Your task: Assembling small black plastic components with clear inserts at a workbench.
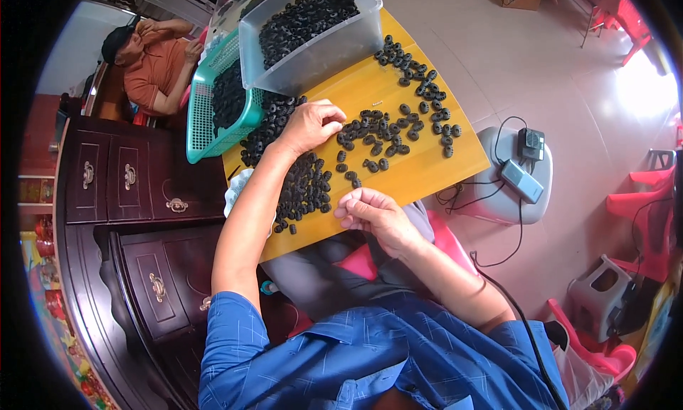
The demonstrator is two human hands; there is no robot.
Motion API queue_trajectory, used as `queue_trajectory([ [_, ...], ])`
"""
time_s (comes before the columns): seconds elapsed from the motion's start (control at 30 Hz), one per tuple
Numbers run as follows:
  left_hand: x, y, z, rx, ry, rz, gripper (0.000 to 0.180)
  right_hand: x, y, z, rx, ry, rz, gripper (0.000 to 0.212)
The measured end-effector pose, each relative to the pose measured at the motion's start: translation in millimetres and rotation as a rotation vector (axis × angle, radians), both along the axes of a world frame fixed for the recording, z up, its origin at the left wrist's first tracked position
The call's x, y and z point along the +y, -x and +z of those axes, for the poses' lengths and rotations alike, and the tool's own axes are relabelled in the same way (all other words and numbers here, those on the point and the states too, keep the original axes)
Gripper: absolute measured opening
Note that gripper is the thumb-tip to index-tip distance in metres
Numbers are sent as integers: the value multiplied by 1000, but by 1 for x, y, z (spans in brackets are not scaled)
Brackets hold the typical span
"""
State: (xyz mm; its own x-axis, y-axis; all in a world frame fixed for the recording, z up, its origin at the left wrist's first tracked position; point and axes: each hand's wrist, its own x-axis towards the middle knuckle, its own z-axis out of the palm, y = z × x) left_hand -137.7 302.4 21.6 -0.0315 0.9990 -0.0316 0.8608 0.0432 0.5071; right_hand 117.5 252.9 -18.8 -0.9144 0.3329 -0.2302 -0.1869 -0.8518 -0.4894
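Note:
Small black ridged ring-like pieces [370, 129] lie scattered over the yellow tabletop [434, 164]. My left hand [311, 128] reaches across the middle of the table, its fingers curled and thumb drawn in beside the loose pieces. Whatever it may hold is hidden. At the near edge, my right hand [376, 215] has thumb and fingertips pressed together, close to a single black piece [356, 184]. I cannot make out anything in that pinch. A denser group of the same pieces [302, 186] spreads under and beside my left forearm.
A clear plastic bin [313, 65] of black pieces stands at the back, beside a green mesh basket [203, 115] holding more. Dark wooden drawers [107, 175] flank the left. A grey stool [491, 196] with a power bank and cables is right. Another person [153, 72] sits far left.

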Motion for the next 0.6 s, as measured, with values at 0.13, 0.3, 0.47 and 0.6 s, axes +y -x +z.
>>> queue_trajectory([
  [0.13, -2, -4, -6, 162, -143, -65, 12, -1, 0, 0, -15, -13, 0, 15],
  [0.3, -11, -6, -3, 337, -218, 15, 10, -1, 0, -1, -41, -136, -52, 15],
  [0.47, -43, -12, 19, -26, -385, 238, 5, 8, -2, 6, -284, -738, -194, 15],
  [0.6, -90, -39, 33, -343, -330, 318, 8, 37, -16, 12, -529, -1563, -474, 18],
])
